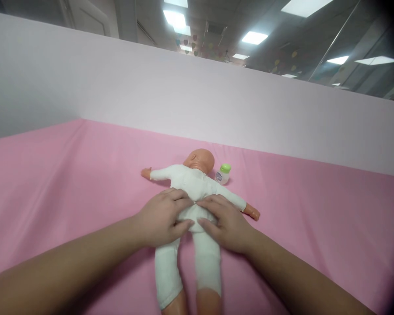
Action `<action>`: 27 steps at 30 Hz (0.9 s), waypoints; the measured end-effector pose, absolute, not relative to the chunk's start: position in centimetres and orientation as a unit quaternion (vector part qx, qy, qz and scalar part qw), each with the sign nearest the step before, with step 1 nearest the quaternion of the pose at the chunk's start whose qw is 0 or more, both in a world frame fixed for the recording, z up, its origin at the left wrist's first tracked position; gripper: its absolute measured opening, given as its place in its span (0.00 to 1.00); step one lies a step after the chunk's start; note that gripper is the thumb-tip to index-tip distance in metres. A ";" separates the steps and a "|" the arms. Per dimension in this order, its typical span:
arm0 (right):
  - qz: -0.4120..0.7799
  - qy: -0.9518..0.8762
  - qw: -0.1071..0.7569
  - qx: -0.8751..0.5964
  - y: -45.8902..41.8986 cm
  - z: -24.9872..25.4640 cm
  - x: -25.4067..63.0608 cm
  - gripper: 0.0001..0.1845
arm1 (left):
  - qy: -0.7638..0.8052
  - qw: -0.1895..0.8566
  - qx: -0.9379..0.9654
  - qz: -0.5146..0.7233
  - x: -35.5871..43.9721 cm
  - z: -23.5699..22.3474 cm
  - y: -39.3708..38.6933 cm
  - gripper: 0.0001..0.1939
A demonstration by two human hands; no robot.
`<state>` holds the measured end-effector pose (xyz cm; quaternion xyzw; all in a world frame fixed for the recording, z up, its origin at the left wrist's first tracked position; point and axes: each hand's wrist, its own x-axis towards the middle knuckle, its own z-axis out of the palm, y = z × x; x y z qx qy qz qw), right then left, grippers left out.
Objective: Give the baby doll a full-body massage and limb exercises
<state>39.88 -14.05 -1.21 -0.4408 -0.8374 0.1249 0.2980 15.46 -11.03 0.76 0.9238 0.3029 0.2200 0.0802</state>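
A baby doll (pixel 188 177) with a white cloth body lies stretched out, apparently face down, its head away from me and turned to one side. My left hand (pixel 164 216) rests on the left side of its lower back, thumb apart from the fingers. On the right side lies my right hand (pixel 228 223), likewise with thumb and fingers apart. The fingertips of both hands almost meet at the middle of the doll's back. Beside the doll's head and right arm is a small clear bottle (pixel 222 176) with a green cap and a printed label.
Pink sheeting (pixel 101 175) with soft creases covers the surface under the doll. A white padded wall (pixel 184 96) runs along the far side and meets another at the left. Above it, glass (pixel 265 52) shows ceiling lights and heart-shaped stickers.
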 end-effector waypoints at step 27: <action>0.109 -0.825 0.368 -0.415 -14.2 -1.1 39.1 0.10 | 0.344 0.067 0.886 0.304 15.7 1.8 -11.2 0.13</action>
